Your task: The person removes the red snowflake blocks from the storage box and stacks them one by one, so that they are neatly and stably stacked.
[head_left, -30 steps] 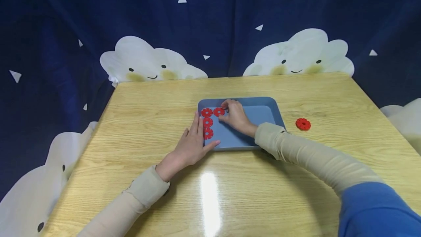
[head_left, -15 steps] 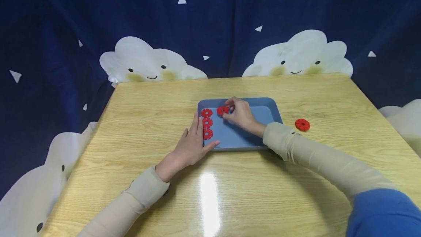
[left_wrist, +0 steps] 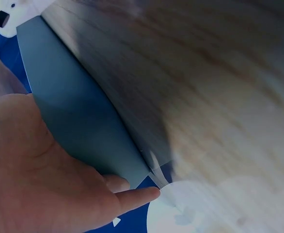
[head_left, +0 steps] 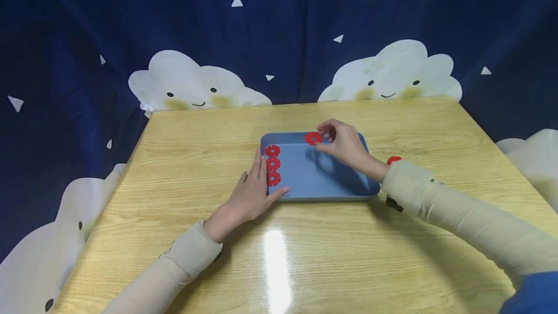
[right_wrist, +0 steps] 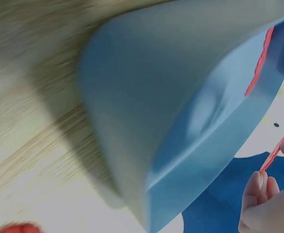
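Note:
My right hand (head_left: 346, 147) pinches a red interlocking disc (head_left: 313, 138), notched around its rim with a hole in the middle, between thumb and fingertips. It holds the disc above the far side of a shallow blue tray (head_left: 322, 199); the right wrist view shows this pinched disc (right_wrist: 272, 156) edge-on. Three more red discs (head_left: 273, 164) lie flat in a column along the tray's left wall. Against that left side rests my left hand (head_left: 250, 193), fingers straight and thumb spread over the near rim. Its palm (left_wrist: 45, 170) touches the tray wall in the left wrist view.
Another red disc (head_left: 394, 159) lies on the wooden table (head_left: 205, 159) right of the tray, mostly hidden by my right sleeve (head_left: 407, 183). Behind the table hangs a dark blue curtain (head_left: 270, 28) with white clouds.
My right hand has lifted the fourth disc from the tray's upper left and carried it right and up. The left hand stays against the tray; the view has shifted slightly.

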Demonstrator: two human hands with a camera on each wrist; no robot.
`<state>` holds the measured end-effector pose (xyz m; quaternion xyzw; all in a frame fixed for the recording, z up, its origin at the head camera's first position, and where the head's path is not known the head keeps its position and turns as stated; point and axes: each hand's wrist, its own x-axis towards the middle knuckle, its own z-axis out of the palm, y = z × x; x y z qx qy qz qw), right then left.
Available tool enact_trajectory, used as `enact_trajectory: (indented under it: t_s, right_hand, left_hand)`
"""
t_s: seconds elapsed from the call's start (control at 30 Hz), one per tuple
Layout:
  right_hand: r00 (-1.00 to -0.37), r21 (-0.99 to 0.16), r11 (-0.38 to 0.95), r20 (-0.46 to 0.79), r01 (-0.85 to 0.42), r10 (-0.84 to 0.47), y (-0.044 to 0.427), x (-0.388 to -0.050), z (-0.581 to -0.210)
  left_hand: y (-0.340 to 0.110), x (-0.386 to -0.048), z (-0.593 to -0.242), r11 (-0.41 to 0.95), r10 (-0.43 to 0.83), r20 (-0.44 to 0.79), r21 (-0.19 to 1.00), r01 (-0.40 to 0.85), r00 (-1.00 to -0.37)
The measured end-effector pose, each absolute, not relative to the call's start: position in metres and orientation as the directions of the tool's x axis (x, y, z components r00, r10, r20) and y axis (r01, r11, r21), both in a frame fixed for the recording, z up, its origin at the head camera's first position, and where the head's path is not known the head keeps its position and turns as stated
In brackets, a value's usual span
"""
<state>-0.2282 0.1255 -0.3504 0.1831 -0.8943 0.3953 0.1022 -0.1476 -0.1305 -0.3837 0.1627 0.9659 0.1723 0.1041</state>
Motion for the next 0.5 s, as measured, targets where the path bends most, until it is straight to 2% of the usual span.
enact_trajectory:
  t_s: [0.5]
  right_hand:
    - [-0.928, -0.615, 0.712, 0.343, -0.339, -0.146, 0.227, -0.200, -0.356]
  left_hand:
    - [-0.130, -0.148, -0.385, 0.896, 0.344, -0.136, 0.343, 0.281, -0.929]
